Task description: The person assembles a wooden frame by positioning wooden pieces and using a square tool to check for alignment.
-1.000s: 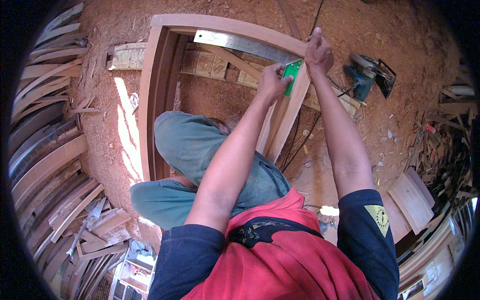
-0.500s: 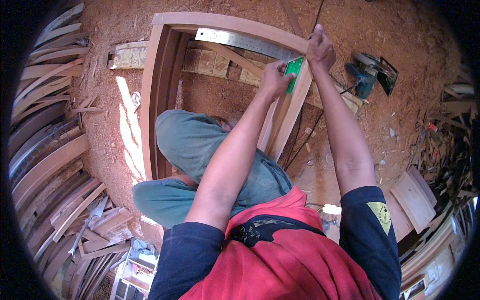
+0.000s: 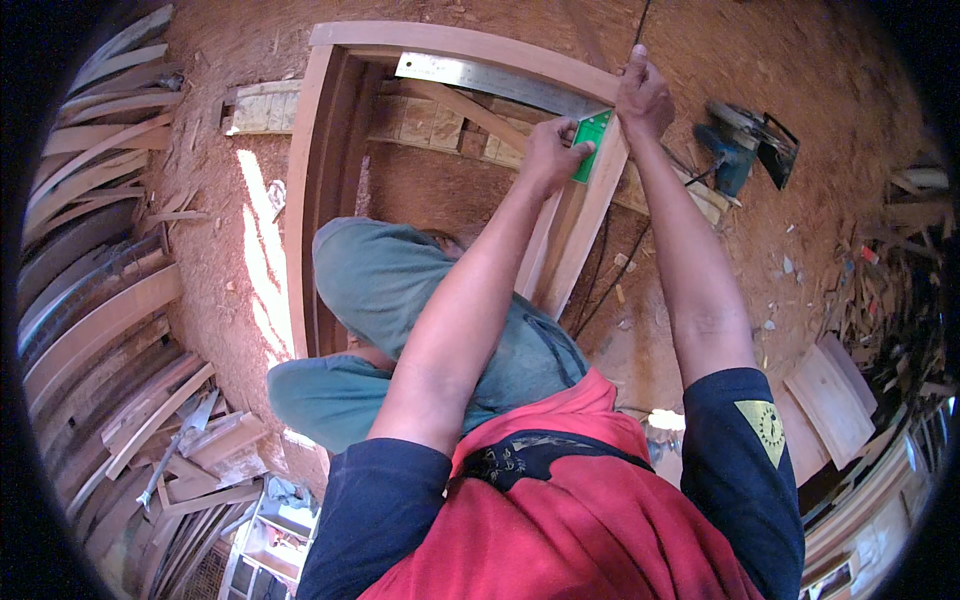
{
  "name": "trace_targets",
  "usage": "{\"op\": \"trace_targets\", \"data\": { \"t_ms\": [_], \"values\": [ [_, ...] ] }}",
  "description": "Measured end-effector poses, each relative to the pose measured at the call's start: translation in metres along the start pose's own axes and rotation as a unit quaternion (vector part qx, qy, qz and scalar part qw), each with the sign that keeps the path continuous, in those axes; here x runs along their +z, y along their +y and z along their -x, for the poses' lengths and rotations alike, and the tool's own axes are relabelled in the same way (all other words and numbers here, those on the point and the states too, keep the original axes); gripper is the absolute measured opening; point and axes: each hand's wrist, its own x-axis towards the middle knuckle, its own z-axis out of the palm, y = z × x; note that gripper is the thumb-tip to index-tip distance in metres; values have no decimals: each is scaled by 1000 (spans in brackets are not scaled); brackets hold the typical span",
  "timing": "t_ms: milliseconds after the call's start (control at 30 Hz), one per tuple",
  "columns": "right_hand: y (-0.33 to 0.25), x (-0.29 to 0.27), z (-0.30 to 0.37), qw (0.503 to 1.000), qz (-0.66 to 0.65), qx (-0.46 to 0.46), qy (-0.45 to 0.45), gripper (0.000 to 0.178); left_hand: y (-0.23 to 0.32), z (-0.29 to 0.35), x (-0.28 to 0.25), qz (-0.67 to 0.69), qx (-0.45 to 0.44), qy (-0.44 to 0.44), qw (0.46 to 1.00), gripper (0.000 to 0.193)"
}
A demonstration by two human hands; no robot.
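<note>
A wooden frame (image 3: pixel 450 40) lies before me, its far right corner between my hands. Inside that corner sits a try square (image 3: pixel 592 150) with a green stock and a steel blade (image 3: pixel 480 80). The blade runs along the far rail and the stock lies along the right rail (image 3: pixel 590 230). My left hand (image 3: pixel 553 157) is closed on the green stock, thumb on top. At the outside of the corner my right hand (image 3: pixel 643 97) grips the frame, thumb pointing up; its fingertips are partly hidden.
A circular saw (image 3: pixel 735 150) rests on the ground to the right, its black cord passing under the frame. Wooden supports (image 3: pixel 265 108) lie beneath the frame. Stacked boards (image 3: pixel 100 300) fill the left side, and scrap wood (image 3: pixel 885 290) is heaped at the right. An open white box (image 3: pixel 275 540) stands lower left.
The view has shifted very slightly. Both hands keep their hold, and the try square stays in the corner.
</note>
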Motion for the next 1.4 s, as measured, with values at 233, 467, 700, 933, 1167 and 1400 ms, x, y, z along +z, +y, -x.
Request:
{"op": "trace_targets", "data": {
  "t_ms": [233,467,700,933,1167,1400],
  "values": [
    [-7,3,1,1000,6,-9,7,74,14,10,-11,-63,-8,8,998,35],
    [-2,1,-1,1000,-2,-4,-7,75,107,92,-81,-108,55,77,990,34],
    [-4,-3,-1,1000,13,7,-8,72,183,169,-211,-208,-41,147,966,43],
    [-13,-7,2,999,16,22,-27,70,155,155,-271,21,117,382,916,24],
    [-14,-9,4,1000,17,3,-23,70,52,95,-302,548,71,310,774,26],
    [-12,-7,1,1000,9,3,-11,69,-14,-1,-259,640,-91,400,650,27]
  ]
}}
